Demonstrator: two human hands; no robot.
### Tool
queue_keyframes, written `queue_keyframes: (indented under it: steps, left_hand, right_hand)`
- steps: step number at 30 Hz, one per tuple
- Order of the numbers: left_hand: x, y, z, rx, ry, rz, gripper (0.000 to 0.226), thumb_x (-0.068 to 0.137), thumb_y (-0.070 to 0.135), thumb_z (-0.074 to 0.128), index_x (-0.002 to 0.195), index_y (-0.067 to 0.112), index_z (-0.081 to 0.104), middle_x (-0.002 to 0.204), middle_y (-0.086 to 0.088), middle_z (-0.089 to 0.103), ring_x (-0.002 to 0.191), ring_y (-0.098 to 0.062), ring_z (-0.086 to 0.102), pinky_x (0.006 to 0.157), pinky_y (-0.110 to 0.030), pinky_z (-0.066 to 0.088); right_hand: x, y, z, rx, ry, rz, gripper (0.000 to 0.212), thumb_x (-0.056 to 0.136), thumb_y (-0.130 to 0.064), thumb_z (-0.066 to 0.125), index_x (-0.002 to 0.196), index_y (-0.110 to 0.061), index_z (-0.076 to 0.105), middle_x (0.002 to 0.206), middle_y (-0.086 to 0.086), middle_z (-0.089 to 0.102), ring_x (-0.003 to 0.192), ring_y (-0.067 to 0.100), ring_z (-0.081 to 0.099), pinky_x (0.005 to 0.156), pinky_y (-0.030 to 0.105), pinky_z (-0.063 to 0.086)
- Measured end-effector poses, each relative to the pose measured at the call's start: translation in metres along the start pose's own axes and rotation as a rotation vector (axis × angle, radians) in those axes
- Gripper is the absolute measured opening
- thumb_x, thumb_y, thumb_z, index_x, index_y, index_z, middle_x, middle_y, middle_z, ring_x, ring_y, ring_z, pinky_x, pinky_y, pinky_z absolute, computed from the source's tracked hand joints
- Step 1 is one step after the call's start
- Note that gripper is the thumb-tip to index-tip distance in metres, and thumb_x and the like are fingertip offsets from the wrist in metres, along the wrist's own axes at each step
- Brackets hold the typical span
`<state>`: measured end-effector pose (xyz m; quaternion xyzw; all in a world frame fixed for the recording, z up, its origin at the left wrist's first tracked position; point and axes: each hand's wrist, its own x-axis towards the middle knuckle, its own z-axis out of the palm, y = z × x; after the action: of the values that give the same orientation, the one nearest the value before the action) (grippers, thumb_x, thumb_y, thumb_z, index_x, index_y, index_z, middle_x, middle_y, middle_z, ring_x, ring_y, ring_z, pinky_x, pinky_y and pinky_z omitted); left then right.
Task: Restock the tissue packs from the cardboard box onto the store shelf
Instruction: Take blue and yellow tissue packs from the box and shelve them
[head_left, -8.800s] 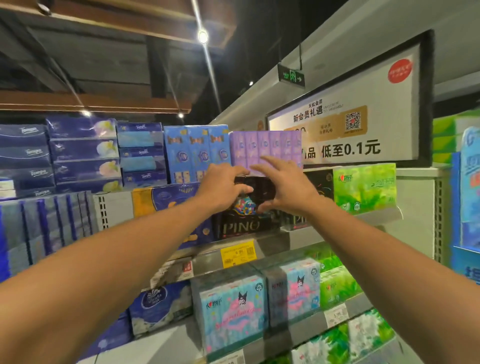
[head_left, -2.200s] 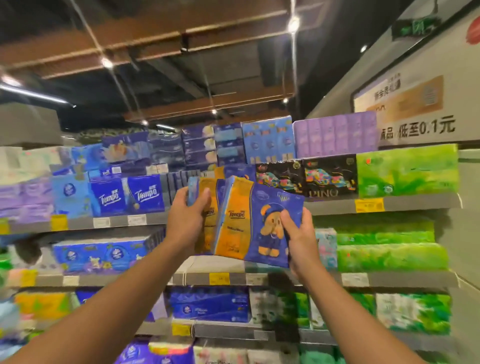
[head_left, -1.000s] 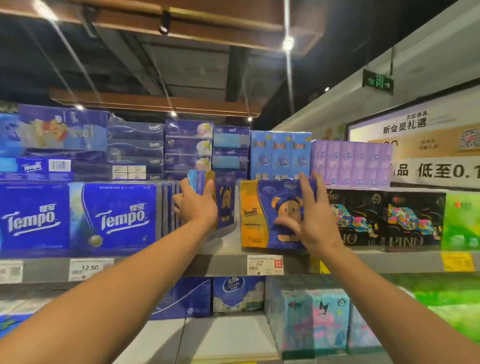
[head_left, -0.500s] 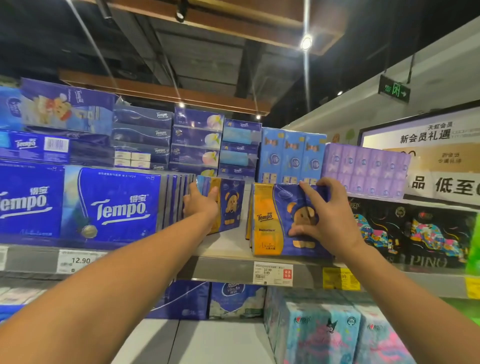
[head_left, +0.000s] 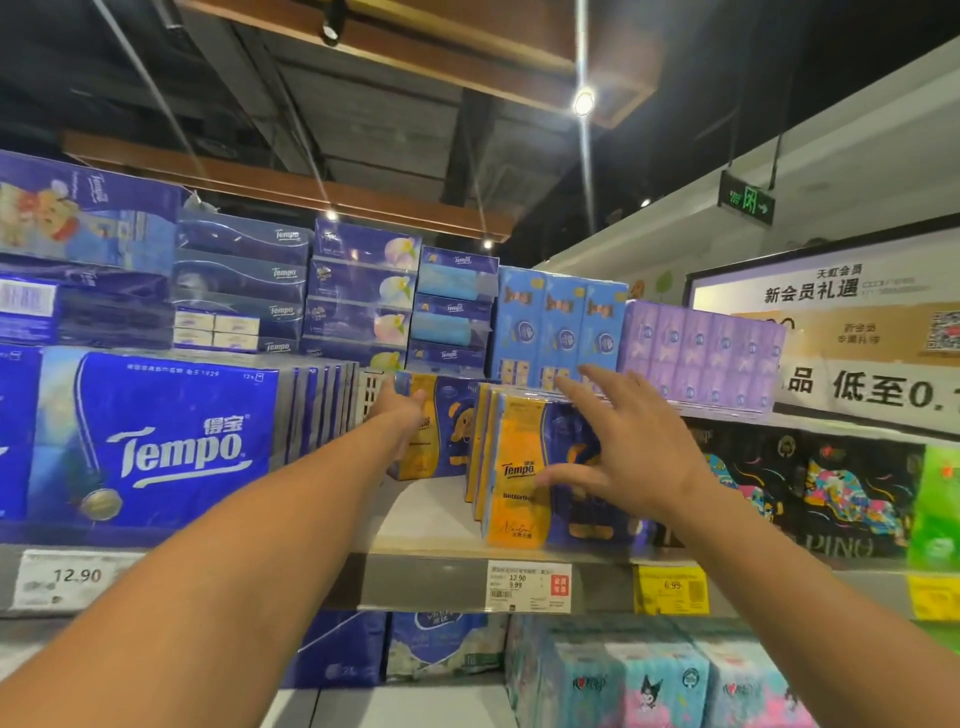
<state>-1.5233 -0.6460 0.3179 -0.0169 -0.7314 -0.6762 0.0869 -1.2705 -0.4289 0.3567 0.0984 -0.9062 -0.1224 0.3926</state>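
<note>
Two groups of orange-and-blue Tempo tissue packs with a bear print stand upright on the grey shelf (head_left: 426, 577). The front packs (head_left: 519, 483) stand near the shelf edge. My right hand (head_left: 628, 452) hovers in front of them with fingers spread and straight, gripping nothing. Another bear pack (head_left: 449, 431) stands deeper and to the left. My left hand (head_left: 400, 415) reaches in and holds its left edge, thumb over the front. The cardboard box is out of view.
Big blue Tempo packs (head_left: 171, 441) fill the shelf's left, black PINO packs (head_left: 831, 488) its right. Blue and purple packs (head_left: 701, 353) are stacked on the level above. Price tags (head_left: 529, 586) line the shelf edge. Pastel cartoon packs (head_left: 649, 680) sit on the shelf below.
My right hand has let go of the front bear pack and spread its fingers. My left hand has reached deeper with the other pack. The view has moved closer to the shelf.
</note>
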Motion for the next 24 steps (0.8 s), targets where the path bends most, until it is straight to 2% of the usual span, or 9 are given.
queue_keyframes:
  steps: [2,4,7,9,12,15,17,19,24]
  left_hand:
    - [0.014,-0.003,0.005,0.004,-0.097,0.02,0.062,0.097,0.041,0.053,0.15,0.041,0.021,0.14,-0.014,0.055,0.12,-0.038,0.058,0.1,-0.054,0.047]
    - [-0.013,0.011,0.008,0.005,-0.206,0.036,0.057,0.102,0.038,0.048,0.152,0.04,0.021,0.136,-0.013,0.058,0.117,-0.034,0.059,0.098,-0.048,0.048]
    - [-0.036,0.022,0.02,-0.097,-0.373,0.013,0.039,0.106,0.032,0.043,0.143,0.038,0.037,0.117,-0.011,0.066,0.101,-0.027,0.062,0.08,-0.041,0.052]
    - [-0.039,0.024,0.032,-0.096,-0.455,0.007,0.023,0.104,0.032,0.043,0.122,0.03,0.058,0.103,-0.008,0.065,0.096,-0.028,0.06,0.077,-0.038,0.049]
    - [-0.042,0.03,0.042,-0.171,-0.459,-0.074,0.029,0.093,0.041,0.044,0.088,0.021,0.065,0.088,-0.009,0.059,0.079,-0.026,0.054,0.07,-0.034,0.045]
    - [-0.037,0.032,0.05,-0.244,-0.432,-0.101,0.056,0.089,0.068,0.038,0.108,0.024,0.068,0.09,-0.012,0.064,0.089,-0.03,0.059,0.081,-0.04,0.047]
    - [-0.039,0.035,0.056,-0.283,-0.504,-0.122,0.077,0.084,0.083,0.032,0.107,0.021,0.071,0.102,-0.015,0.071,0.1,-0.035,0.065,0.088,-0.043,0.05]
    - [-0.05,0.037,0.062,-0.339,-0.6,-0.13,0.085,0.087,0.082,0.028,0.115,0.015,0.072,0.111,-0.018,0.073,0.104,-0.037,0.068,0.084,-0.041,0.054]
    - [-0.064,0.038,0.066,-0.391,-0.578,-0.1,0.081,0.093,0.074,0.027,0.124,0.011,0.069,0.111,-0.018,0.073,0.097,-0.034,0.07,0.078,-0.038,0.055]
  right_hand:
    - [0.002,-0.001,0.006,0.0,-0.063,0.005,0.123,0.057,-0.103,0.019,0.154,-0.027,0.028,0.152,0.001,0.041,0.135,0.025,0.041,0.115,0.041,0.03]
    - [0.002,0.001,0.012,0.014,-0.066,0.012,0.127,0.052,-0.104,0.031,0.15,-0.024,0.035,0.143,-0.003,0.05,0.127,0.023,0.048,0.109,0.039,0.035]
    - [0.004,0.005,0.014,0.037,-0.105,0.005,0.129,0.043,-0.098,0.052,0.147,-0.024,0.036,0.141,-0.005,0.05,0.126,0.023,0.048,0.108,0.039,0.036]
    - [0.006,0.005,0.013,0.039,-0.109,-0.003,0.128,0.04,-0.093,0.061,0.145,-0.023,0.038,0.141,-0.005,0.05,0.126,0.024,0.049,0.107,0.038,0.035]
    - [0.006,0.002,0.011,0.047,-0.116,-0.005,0.125,0.041,-0.088,0.07,0.144,-0.023,0.039,0.138,-0.005,0.051,0.124,0.023,0.049,0.105,0.037,0.036]
    - [0.006,0.0,0.01,0.039,-0.125,0.004,0.124,0.041,-0.085,0.073,0.143,-0.023,0.04,0.137,-0.004,0.052,0.123,0.024,0.049,0.105,0.037,0.035]
    - [0.007,-0.001,0.012,0.038,-0.128,0.009,0.124,0.04,-0.084,0.074,0.142,-0.022,0.04,0.137,-0.003,0.052,0.122,0.025,0.05,0.105,0.039,0.036]
    - [0.008,0.0,0.013,0.038,-0.134,0.007,0.124,0.04,-0.085,0.073,0.141,-0.022,0.041,0.136,-0.003,0.053,0.12,0.025,0.051,0.104,0.039,0.037]
    - [0.009,0.002,0.018,0.048,-0.098,-0.023,0.124,0.038,-0.084,0.074,0.139,-0.017,0.046,0.131,0.0,0.055,0.115,0.027,0.054,0.1,0.04,0.039]
